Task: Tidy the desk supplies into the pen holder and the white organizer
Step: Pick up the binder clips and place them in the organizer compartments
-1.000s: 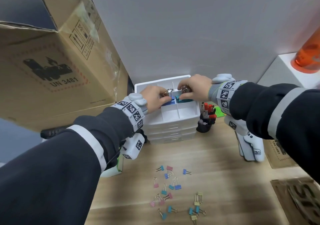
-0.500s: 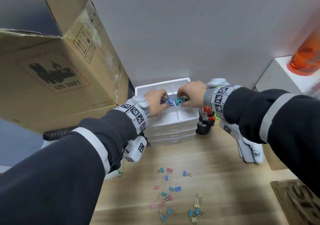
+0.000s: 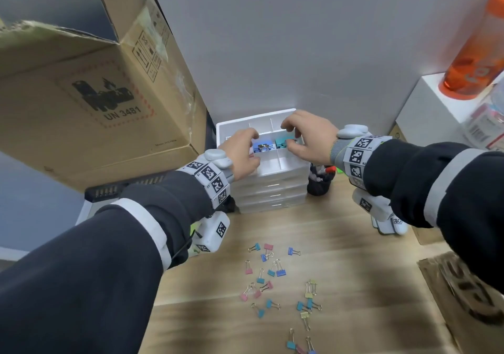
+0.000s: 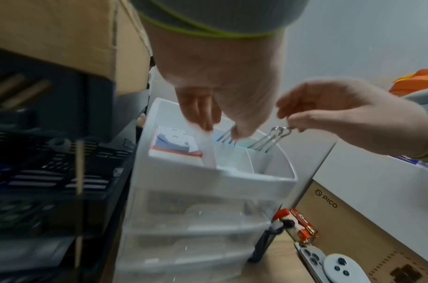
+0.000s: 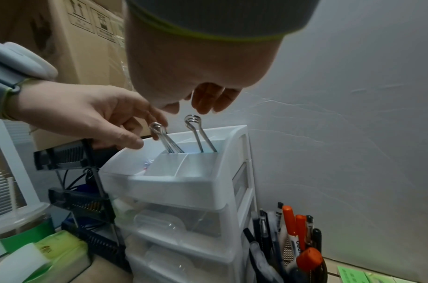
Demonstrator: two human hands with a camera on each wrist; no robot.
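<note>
**Operator:** Seating two large clips in the white organizer [image 3: 270, 190] is the step I judge to be in hand. The blue binder clip [image 3: 262, 146] stands in one rear compartment of the top tray. The teal binder clip [image 3: 282, 142] stands in the compartment beside it. Both have their wire handles pointing up.

**Second operator:** Procedure?

**Operator:** I would lift each hand straight up, clear of the handles, so no loop snags a finger and tips its clip over the divider. I would then confirm that each clip body sits below the tray rim.

**Second operator:** Hand state?

**Operator:** My left hand [image 3: 242, 154] is loosely curved, thumb and forefinger apart. Its fingertips touch the blue clip's handles, and I see no pinch. My right hand [image 3: 308, 138] is half spread just above the teal clip's loop and holds nothing. I cannot tell whether it touches.

**Second operator:** Remaining work?

**Operator:** The small binder clips [image 3: 275, 272] lie scattered on the table [image 3: 354, 272]. The pen holder [image 3: 319, 184] stands just beside the organizer.
</note>
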